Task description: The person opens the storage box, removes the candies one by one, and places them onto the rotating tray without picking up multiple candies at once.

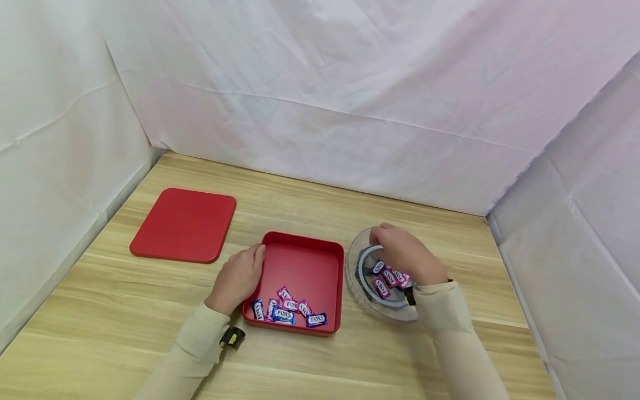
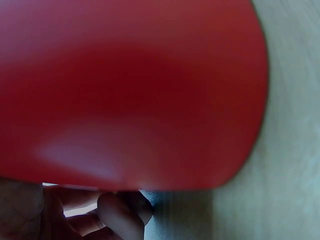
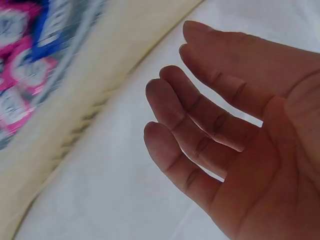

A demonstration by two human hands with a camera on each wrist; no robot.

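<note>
My left hand [image 1: 238, 279] grips the left wall of a square red box [image 1: 302, 265], its thumb near the rim. In the left wrist view that box [image 2: 135, 110] fills most of the picture, with curled fingers [image 2: 120, 215] beneath its edge. Several pink and blue wrapped candies [image 1: 284, 315] lie along the box's near side. My right hand [image 1: 407, 255] hovers over a clear round bowl [image 1: 354, 278] holding more pink and blue candies [image 1: 381, 287]. Nothing shows in the right hand [image 3: 215, 130]; its fingers are apart and slightly bent.
A flat red lid [image 1: 185, 225] lies on the wooden table [image 1: 100, 311] at the back left. White cloth [image 1: 300, 83] hangs behind the table and along both sides. The bowl stands close to the box's right wall.
</note>
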